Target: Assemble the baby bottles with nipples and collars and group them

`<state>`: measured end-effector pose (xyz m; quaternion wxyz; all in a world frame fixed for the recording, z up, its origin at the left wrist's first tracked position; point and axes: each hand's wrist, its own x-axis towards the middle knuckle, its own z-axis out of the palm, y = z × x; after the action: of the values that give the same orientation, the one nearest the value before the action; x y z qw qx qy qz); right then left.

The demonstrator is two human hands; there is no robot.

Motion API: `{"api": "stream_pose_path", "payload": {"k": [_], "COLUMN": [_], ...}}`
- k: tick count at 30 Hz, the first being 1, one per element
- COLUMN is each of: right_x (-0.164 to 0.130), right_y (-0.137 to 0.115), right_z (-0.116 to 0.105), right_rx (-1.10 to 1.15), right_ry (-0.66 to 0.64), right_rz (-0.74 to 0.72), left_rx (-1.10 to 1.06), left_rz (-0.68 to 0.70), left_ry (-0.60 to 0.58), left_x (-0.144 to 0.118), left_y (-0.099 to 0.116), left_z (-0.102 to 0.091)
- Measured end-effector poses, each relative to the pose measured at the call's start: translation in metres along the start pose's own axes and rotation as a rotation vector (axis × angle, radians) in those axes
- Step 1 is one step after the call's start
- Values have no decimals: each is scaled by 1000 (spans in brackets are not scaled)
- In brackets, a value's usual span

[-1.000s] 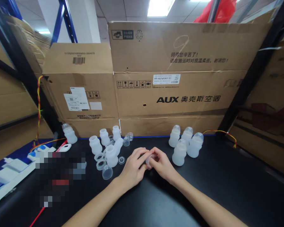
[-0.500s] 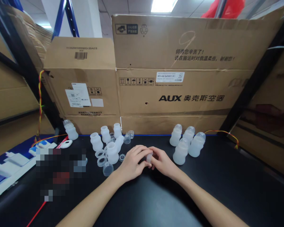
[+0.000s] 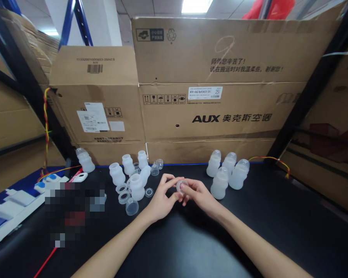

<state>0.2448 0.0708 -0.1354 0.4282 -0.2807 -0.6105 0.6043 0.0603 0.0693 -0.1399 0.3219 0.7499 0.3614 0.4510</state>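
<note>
My left hand (image 3: 161, 199) and my right hand (image 3: 197, 195) meet over the black table (image 3: 249, 231). Between their fingertips they pinch a small translucent ring-shaped part (image 3: 180, 186). To the right of my hands stands a cluster of capped translucent white bottles (image 3: 227, 172). To the left are several open bottles (image 3: 133, 177), one lying tilted across another, with loose rings (image 3: 122, 194) and a clear dome cap (image 3: 131, 207) lying beside them.
Large cardboard boxes (image 3: 208, 88) wall off the back of the table. A lone capped bottle (image 3: 85, 161) stands at the far left near a white and blue device (image 3: 14, 210). Twisted red-yellow wires (image 3: 46, 127) hang at left. A pixelated patch covers part of the left table.
My hands have lifted slightly and turned the small part, so its round opening now faces the camera. The view shifted a little; the bottles stay put.
</note>
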Motion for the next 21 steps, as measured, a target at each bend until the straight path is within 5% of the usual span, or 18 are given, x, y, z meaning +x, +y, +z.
{"api": "stream_pose_path", "payload": {"k": [6,12,21], "right_x": [-1,3,5], "right_y": [3,8,21], "right_z": [2,5,8], "right_rx": [97,40,-38], "right_ry": [102,266,338], "right_rz": [43,78,4], "left_rx": [-67,84,313], "left_rz": [-13,45,207], "left_ry": [5,-23,50], "left_x": [1,-5,-8], "left_y": [-3,-9,-7], "left_z": [-2,1,7]}}
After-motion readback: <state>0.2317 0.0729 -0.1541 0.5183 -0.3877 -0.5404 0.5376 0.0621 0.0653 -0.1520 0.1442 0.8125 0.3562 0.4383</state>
